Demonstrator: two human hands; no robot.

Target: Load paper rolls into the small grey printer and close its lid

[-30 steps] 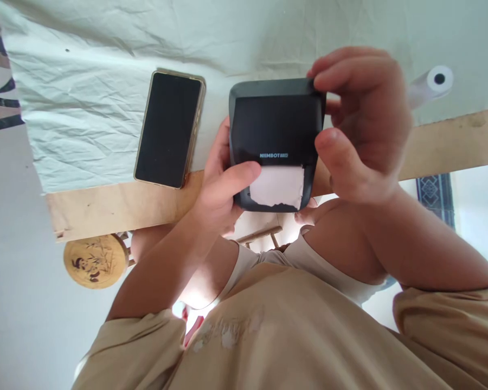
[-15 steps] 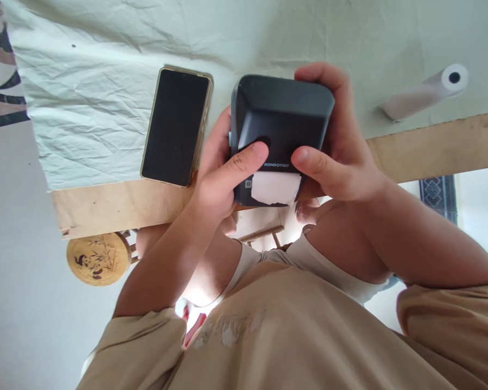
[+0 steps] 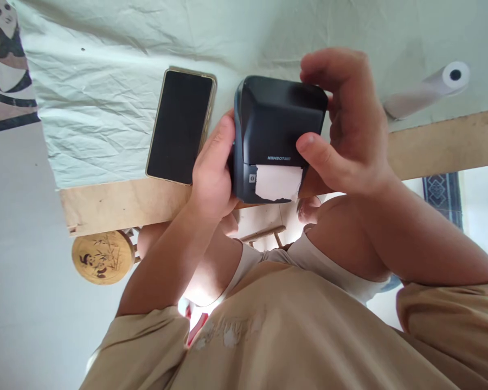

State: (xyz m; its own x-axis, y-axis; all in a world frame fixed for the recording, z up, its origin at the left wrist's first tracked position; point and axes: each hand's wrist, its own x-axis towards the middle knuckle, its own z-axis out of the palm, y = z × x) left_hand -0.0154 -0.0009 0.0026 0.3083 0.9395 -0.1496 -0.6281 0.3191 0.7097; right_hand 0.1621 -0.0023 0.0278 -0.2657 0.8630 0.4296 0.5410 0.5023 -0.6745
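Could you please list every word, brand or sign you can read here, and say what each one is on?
"NIIMBOT", in small light letters on the front of the black printer, just above the white paper coming out of its slot.
A small tag after that word: too small to read.
A small square mark left of the paper: unreadable.
The phone screen is dark: no text.

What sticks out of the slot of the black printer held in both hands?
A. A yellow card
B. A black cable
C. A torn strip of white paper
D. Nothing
C. A ragged-edged strip of white paper hangs from the slot under the logo on the black printer, which the left hand and right hand grip from either side.
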